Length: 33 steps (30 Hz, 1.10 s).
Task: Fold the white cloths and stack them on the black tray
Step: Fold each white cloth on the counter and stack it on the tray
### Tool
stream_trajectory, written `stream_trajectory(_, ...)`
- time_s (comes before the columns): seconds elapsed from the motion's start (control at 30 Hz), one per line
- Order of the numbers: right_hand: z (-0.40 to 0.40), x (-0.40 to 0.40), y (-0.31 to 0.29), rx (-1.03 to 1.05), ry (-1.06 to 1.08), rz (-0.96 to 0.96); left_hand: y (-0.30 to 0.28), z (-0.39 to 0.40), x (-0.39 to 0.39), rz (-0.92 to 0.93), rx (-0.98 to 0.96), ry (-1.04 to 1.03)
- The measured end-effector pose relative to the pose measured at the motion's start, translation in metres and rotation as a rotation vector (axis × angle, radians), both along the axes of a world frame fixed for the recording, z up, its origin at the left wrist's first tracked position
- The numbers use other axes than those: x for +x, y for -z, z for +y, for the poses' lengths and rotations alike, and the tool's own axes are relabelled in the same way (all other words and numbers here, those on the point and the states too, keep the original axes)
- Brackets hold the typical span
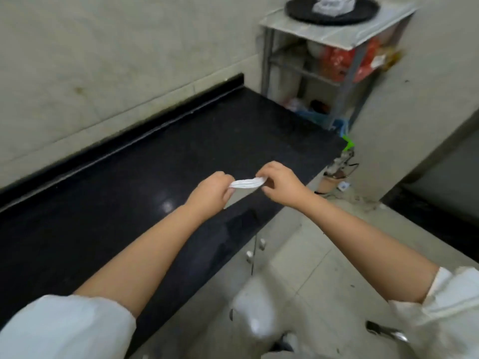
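I pinched one end of a folded white cloth (245,183) in my left hand (211,193) and the other in my right hand (281,184), above the near edge of the black counter (134,193), while the black tray (331,11), far right on a shelf (337,35), held more white cloths (333,5).

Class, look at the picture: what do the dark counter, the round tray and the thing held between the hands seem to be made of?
Counter: likely polished stone, black, speckled, with a glossy light reflection.
Tray: matte black, perhaps plastic or rubber; unclear.
Cloth: white fabric, soft, bunching into folds between left hand and right hand.
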State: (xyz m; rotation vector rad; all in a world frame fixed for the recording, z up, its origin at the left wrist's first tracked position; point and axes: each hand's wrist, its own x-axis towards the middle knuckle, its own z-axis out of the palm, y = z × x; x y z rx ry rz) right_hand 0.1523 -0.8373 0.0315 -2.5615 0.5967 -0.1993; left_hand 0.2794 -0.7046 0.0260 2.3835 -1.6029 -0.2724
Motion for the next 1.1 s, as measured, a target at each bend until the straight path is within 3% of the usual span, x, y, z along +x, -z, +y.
stream_trajectory(0.13, -0.098, -0.078, -0.027, -0.098, 0.161, -0.045, -0.032, -0.120, -0.053, 0.011, -0.112, 0.158)
stream_trajectory(0.27, -0.182, -0.134, -0.057, -0.156, 0.224, -0.015, -0.058, -0.213, -0.087, -0.050, -0.081, 0.323)
stream_trajectory(0.5, -0.333, -0.145, -0.101, -0.214, 0.254, 0.036, -0.096, -0.373, -0.082, -0.176, -0.135, 0.467)
stream_trajectory(0.77, -0.528, -0.060, -0.169, -0.250, 0.308, -0.190, -0.148, -0.561, -0.013, -0.092, -0.540, 0.282)
stream_trajectory(1.1, -0.713, 0.075, -0.229, -0.102, 0.162, -0.350, -0.206, -0.718, 0.077, 0.045, -0.630, -0.155)
